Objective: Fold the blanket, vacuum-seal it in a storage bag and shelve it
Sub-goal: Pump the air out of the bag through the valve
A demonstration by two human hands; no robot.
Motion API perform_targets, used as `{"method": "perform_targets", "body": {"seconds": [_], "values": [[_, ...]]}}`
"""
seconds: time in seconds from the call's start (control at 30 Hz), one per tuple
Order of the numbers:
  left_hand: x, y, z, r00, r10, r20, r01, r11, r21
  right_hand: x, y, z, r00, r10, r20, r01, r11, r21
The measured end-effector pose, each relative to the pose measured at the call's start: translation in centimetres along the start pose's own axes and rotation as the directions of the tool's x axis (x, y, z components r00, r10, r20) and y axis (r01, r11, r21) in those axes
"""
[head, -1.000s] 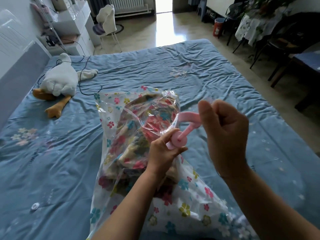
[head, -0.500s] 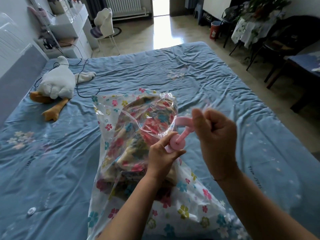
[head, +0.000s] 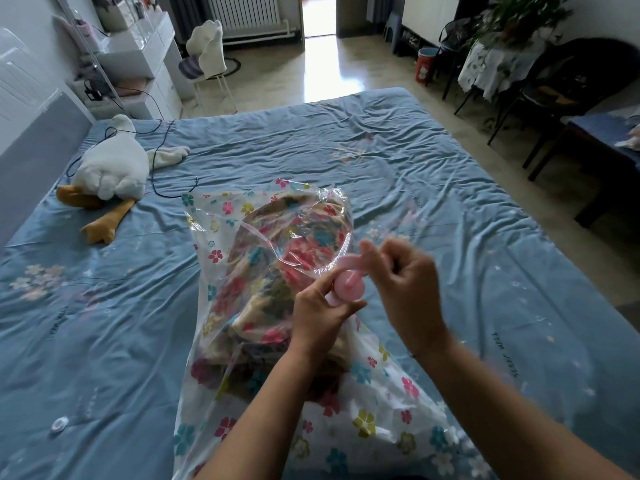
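Lying on the bed, which has a wrinkled blue sheet, the storage bag is of clear plastic printed with small coloured flowers, and the folded floral blanket is inside it, filling the far half of the bag. The near part of the bag lies flatter and reaches toward the person. Above the middle of the bag the person holds a pink hand pump, which stands upright on the bag. The left hand grips the body of the pump just below its round top, with fingers and thumb curled around it. The right hand is closed like a fist around one end of the pink handle of the pump, a little above the round top; this hand is blurred, so the exact place of each finger is not clear. At the far left of the bed a white plush goose with orange feet lies on its side, and a thin black cable runs over it and onto the sheet. A small white round cap lies on the sheet at the near left, well apart from the bag.
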State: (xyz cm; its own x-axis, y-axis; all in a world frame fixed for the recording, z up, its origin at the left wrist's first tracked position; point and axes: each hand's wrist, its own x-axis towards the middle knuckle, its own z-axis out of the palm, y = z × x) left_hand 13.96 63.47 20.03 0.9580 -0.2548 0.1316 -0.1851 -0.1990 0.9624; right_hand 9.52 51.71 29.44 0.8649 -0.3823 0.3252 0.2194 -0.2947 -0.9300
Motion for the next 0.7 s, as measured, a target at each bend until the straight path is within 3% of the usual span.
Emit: {"method": "perform_targets", "body": {"seconds": [0.07,0.13,0.23,0.33,0.4,0.5,0.57,0.7], "values": [[-0.2,0.2,0.0,1.0,0.013,0.012,-0.013,1.0,0.016,-0.5,2.9,0.3,0.984,0.155,0.093,-0.136,0.974,-0.18],[-0.2,0.5,-0.1,1.0,0.02,0.016,-0.02,1.0,0.019,-0.4,3.0,-0.1,0.977,0.183,0.108,-0.158,0.965,-0.211],[0.4,0.7,-0.2,1.0,0.027,-0.008,-0.027,0.999,0.027,0.3,-1.3,-1.0,0.999,0.028,0.017,-0.029,0.997,0.066],[0.8,0.3,-0.3,0.999,0.037,-0.003,-0.037,0.999,0.035,0.3,-3.4,-1.4,0.997,-0.082,-0.013,0.083,0.959,0.27],[0.7,0.2,-0.3,0.999,0.041,0.009,-0.041,0.999,0.023,-0.2,-1.5,-0.7,1.0,-0.009,0.026,0.003,0.981,0.195],[0.3,0.2,-0.2,0.998,0.055,0.035,-0.056,0.998,0.023,-0.4,2.8,-0.1,0.976,0.173,0.131,-0.157,0.98,-0.119],[0.3,0.4,-0.1,0.998,0.055,0.023,-0.056,0.998,0.015,0.0,3.1,-0.2,0.973,0.179,0.146,-0.152,0.971,-0.183],[1.0,0.4,-0.4,0.998,0.058,0.007,-0.058,0.997,0.056,0.7,-2.6,-1.1,1.0,-0.007,0.014,0.005,0.99,0.142]]}}
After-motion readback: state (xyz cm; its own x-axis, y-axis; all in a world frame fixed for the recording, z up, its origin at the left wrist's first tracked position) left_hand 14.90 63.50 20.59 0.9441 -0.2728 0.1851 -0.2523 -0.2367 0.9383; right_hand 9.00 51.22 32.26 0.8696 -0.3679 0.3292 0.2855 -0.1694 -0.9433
